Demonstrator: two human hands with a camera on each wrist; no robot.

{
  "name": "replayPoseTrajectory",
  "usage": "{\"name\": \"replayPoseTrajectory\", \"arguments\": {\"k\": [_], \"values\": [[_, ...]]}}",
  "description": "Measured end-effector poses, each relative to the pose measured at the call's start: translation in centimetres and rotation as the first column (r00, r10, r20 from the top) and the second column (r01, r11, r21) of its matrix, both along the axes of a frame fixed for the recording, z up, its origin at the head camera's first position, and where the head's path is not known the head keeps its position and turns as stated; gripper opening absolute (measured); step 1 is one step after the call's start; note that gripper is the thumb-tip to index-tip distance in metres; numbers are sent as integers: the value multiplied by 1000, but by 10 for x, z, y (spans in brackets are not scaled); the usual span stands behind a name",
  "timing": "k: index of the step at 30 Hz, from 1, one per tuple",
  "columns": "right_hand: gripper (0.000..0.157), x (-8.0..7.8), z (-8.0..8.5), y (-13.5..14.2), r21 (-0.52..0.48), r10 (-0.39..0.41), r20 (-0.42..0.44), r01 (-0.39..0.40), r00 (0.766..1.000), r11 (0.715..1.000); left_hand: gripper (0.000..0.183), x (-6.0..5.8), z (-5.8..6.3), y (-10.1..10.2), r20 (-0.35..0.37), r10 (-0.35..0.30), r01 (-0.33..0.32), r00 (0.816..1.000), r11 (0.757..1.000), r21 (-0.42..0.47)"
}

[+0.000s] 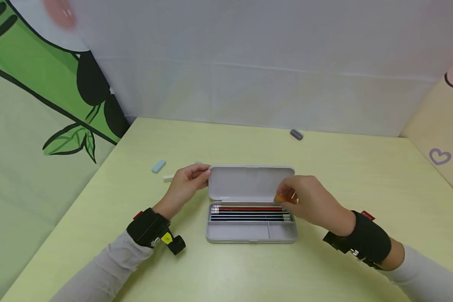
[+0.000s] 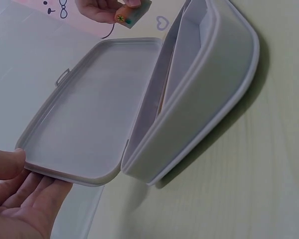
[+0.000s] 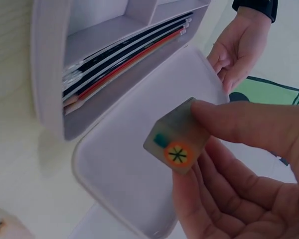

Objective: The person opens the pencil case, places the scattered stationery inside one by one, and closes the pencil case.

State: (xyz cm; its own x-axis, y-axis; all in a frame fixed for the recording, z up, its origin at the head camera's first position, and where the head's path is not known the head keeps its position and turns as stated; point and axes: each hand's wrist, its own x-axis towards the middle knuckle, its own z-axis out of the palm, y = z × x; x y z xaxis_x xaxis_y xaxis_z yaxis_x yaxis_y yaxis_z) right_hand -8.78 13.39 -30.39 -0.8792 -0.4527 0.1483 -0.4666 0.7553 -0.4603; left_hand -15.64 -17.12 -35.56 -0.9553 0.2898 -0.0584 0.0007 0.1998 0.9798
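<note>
A pale grey pencil case (image 1: 238,233) lies open on the table. Its lid (image 1: 251,182) leans back on the hinge. My left hand (image 1: 188,182) pinches the lid's left edge, thumb inside and fingers behind, as the left wrist view shows. Several pencils (image 1: 249,213), dark ones and a red one among them, lie side by side in the long rear compartment. Above the case's right end, my right hand (image 1: 305,201) holds a small block-shaped eraser (image 3: 174,142) between thumb and fingers. An orange and green print marks the eraser's end face.
Left of the case lie a light blue block (image 1: 158,166) and a white block (image 1: 168,178), the latter partly behind the left hand. A dark block (image 1: 296,134) lies near the table's back edge. Printed cloth walls (image 1: 249,96) surround the table.
</note>
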Motion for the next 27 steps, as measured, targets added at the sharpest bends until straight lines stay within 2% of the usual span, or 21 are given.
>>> {"name": "replayPoseTrajectory", "arguments": {"k": [10, 13, 18, 27], "values": [[12, -4, -5, -41, -32, 111, -10, -111, 994, 993, 34, 1, -1, 0, 7, -4, 4, 1000, 1000, 11], [12, -6, -8, -51, -12, 145, -45, -146, 988, 989, 35, -1, 1, 0, -6, -7, 7, 1000, 1000, 7], [12, -5, -13, -70, 56, 230, -116, -224, 966, 973, 36, -3, 1, -1, -22, -6, 6, 1000, 1000, -2], [16, -1, -21, -99, 56, 317, -38, -315, 948, 947, 35, -2, 0, -1, -5, -5, 5, 1000, 1000, 4]]}}
